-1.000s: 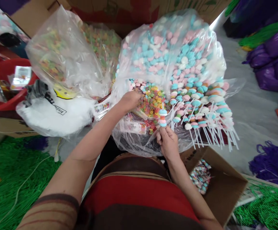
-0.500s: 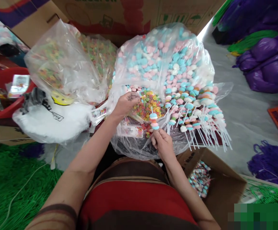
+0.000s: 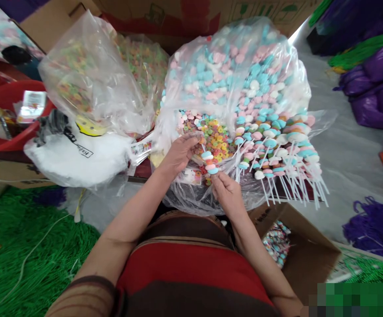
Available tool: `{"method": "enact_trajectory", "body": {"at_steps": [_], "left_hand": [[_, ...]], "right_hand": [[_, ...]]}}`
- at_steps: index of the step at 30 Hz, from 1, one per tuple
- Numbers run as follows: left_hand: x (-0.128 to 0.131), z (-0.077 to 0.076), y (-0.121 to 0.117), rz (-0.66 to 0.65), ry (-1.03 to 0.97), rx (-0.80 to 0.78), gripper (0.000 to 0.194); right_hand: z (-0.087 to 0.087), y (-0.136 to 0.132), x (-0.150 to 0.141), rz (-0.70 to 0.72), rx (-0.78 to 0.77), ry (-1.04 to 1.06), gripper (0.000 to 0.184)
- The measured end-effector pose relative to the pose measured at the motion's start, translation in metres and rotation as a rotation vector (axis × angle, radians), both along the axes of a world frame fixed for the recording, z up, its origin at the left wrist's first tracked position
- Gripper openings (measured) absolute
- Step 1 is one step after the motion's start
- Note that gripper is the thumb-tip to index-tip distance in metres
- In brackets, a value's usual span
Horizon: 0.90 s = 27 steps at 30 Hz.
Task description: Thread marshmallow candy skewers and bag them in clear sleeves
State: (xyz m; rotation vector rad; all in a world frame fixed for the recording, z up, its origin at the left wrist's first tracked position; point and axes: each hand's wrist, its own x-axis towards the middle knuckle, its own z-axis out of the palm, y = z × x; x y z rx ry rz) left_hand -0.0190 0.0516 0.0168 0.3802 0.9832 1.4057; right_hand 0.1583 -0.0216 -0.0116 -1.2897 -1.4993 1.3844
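Observation:
My right hand (image 3: 227, 191) is closed around the lower end of a candy skewer (image 3: 209, 163). Blue, white, pink and orange sweets are threaded on its white stick, which tilts up to the left. At the stick's bare tip, my left hand (image 3: 182, 152) is pinched; whatever sits between its fingertips is too small to make out. Just beyond both hands, loose gummy rings (image 3: 218, 138) in yellow, orange, green and red lie in an opened clear bag. To the right, several finished-looking marshmallow skewers (image 3: 279, 149) are piled with their white sticks pointing toward me.
A large clear bag of marshmallows (image 3: 208, 72) stands behind, beside a bag of gummy rings (image 3: 79, 70). Leftward are a white plastic bag (image 3: 79, 154) and a red basin (image 3: 9, 143). Below right, an open cardboard box (image 3: 313, 246) holds wrapped sweets.
My left hand has come across to the tip of the skewer, which now tilts left toward it. The right hand keeps its hold. The whole view has shifted slightly.

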Motion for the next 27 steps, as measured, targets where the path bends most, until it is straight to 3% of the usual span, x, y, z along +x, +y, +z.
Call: {"method": "enact_trajectory", "body": {"at_steps": [8,11,20,27], "left_hand": [[0.011,-0.013,-0.005,0.026,0.046,0.043,0.001],[0.014,-0.017,-0.006,0.072,0.017,0.077,0.006],[0.016,-0.014,-0.009,0.049,0.066,0.016,0.01],[0.011,-0.02,-0.012,0.067,0.36,0.106,0.008]], "right_hand": [[-0.001,-0.006,-0.012,-0.063,0.023,-0.012,0.035],[-0.002,-0.01,-0.017,-0.073,0.0,0.006,0.038],[0.002,-0.006,-0.012,-0.076,0.032,-0.009,0.038],[0.005,-0.006,-0.008,-0.051,0.001,-0.03,0.035]]}}
